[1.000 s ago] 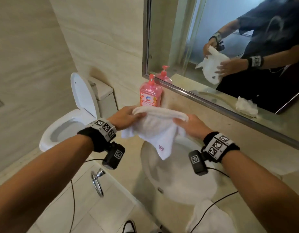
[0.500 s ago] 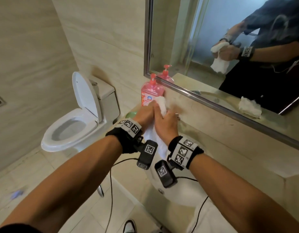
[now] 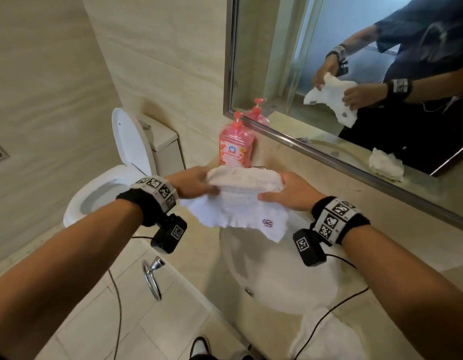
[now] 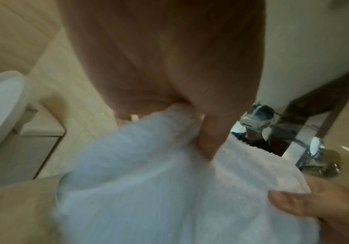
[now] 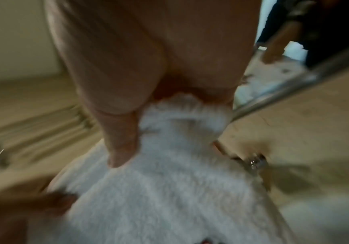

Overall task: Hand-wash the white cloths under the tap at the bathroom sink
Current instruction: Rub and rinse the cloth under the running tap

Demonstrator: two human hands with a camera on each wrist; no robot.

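Hands apart again vs half sec ago, cloth (image 3: 240, 201) respread above sink (image 3: 277, 276). L hand (image 3: 192, 181) & R hand (image 3: 290, 193) pinch top edge. Soft, floppy, prob light; hold by corners.

The pink soap bottle (image 3: 236, 149) carries a label, its print too small to read

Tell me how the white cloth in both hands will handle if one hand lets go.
Probably floppy: the white cloth sags between the left hand and right hand. It likely swings down from the remaining grip. Looks thick, perhaps heavier if wet.
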